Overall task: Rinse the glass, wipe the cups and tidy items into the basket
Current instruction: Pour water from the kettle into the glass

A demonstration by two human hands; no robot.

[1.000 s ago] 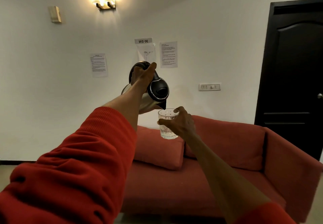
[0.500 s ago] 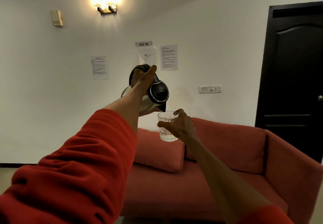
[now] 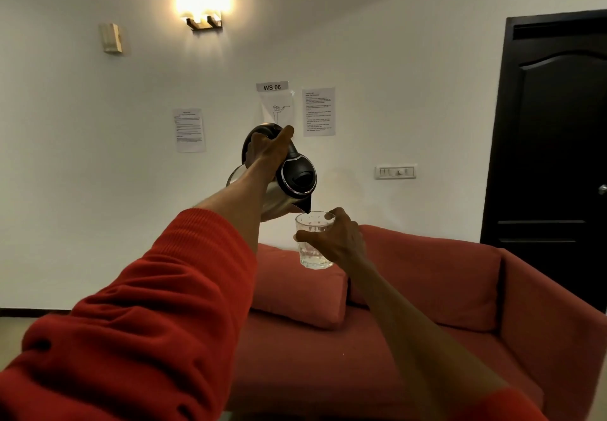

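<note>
My left hand grips the black handle of a steel electric kettle, held up at arm's length and tipped with its black spout right over the rim of a clear glass. My right hand holds that glass upright from its right side, fingers wrapped round it. A little water sits in the bottom of the glass. Both arms wear red sleeves. No cups or basket are in view.
A red sofa with a loose red cushion stands below the hands against a white wall. A black door is at the right. Papers, a switch plate and a lit wall lamp hang on the wall.
Both hands with kettle and glass have sunk slightly in the view as my head tilted up. The kettle's spout stays over the glass rim.
</note>
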